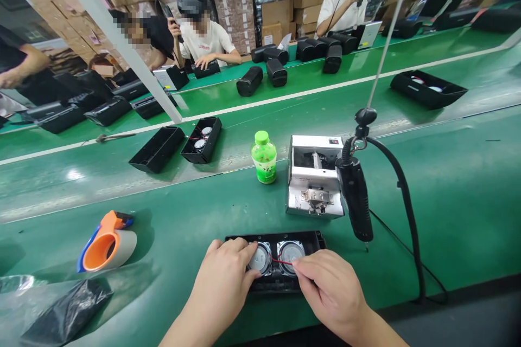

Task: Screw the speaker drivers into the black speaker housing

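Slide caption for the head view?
Left hand on a black speaker case, right hand pinching a red wire.

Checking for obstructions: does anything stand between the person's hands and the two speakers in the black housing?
Nothing visible: the left hand touches the left speaker, and the right hand appears to pinch the red wire by the right speaker. The screwdriver hangs to the right.

Stacked cardboard boxes (pixel 234 11) rise behind shiny green work surfaces (pixel 468 179) and a slanting white post (pixel 116 38).
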Demonstrator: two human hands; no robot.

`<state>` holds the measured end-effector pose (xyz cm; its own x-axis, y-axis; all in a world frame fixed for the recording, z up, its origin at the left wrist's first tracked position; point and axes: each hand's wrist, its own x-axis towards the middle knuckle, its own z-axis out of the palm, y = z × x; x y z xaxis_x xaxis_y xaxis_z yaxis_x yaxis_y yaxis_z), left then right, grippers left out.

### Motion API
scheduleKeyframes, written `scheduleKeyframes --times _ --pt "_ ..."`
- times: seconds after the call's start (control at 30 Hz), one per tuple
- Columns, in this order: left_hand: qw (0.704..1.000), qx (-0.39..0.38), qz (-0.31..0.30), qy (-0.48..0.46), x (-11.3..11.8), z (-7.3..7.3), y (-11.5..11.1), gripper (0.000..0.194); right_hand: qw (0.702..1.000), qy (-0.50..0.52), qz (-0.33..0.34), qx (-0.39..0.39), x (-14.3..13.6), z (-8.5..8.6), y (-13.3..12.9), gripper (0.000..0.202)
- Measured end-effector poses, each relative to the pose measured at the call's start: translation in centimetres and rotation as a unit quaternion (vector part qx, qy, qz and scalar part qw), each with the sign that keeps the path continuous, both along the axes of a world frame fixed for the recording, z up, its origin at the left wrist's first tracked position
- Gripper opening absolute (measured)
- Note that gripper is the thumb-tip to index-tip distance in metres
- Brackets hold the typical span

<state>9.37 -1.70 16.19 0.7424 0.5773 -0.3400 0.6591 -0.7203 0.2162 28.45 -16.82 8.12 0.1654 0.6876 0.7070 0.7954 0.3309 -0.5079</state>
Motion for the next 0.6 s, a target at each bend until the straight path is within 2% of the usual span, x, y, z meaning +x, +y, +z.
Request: scheduleKeyframes --times 0.17,0.33,0.53,0.6 --pt "1.000 -0.001 0.004 -0.006 0.1 0.1 0.1 0.031 1.000 0.001 -0.004 0.003 0.0 0.1 0.0 0.024" --pt "1.000 0.000 0.008 -0.006 0.3 0.1 0.4 0.030 1.000 0.002 -0.002 0.008 0.0 0.3 0.2 0.025" --pt "1.000 -0.005 0.006 -0.029 -0.2 -0.8 0.5 0.043 1.000 0.018 0.016 -0.012 0.4 0.5 -0.6 0.020" --pt "0.998 -0.006 0.002 -0.059 -1.2 -1.6 0.5 0.052 0.999 0.041 -0.001 -0.003 1.2 0.5 -1.5 0.035"
